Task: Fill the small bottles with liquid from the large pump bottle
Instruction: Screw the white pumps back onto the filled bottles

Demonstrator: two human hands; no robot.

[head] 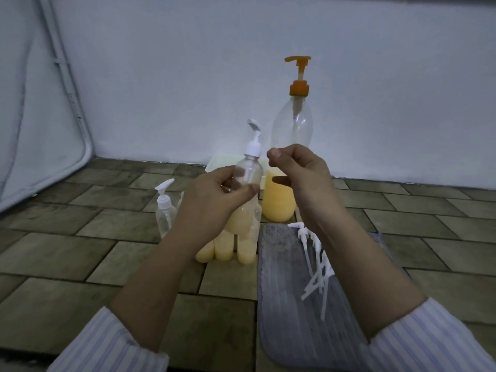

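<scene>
We record first the brick-patterned floor (80, 253) and the pale wall (268, 36) behind it. On the floor to the right lies a grey mat (284, 291), and on it a loose pile of white pump heads (318, 267) with their dip tubes attached.

We note the large pump bottle (291, 130) standing upright near the wall, orange pump fitted, its upper body clear and yellow liquid showing only in its lower part. A pale container (217, 162) sits just behind and to the left of it; we cannot tell what it is.

We find a cluster of filled small bottles (225, 248), yellow, standing on the floor just left of the mat. One empty small bottle (165, 213) with a white pump stands apart, further left.

The left hand (212, 200) grips a clear small bottle (248, 173), white pump screwed on, raised above the filled cluster and in front of the large bottle; thumb and fingers are curled round its lower body. The right hand (300, 173) is raised just beside that bottle, fingers curled inward, not touching it. We see nothing held in it.
</scene>
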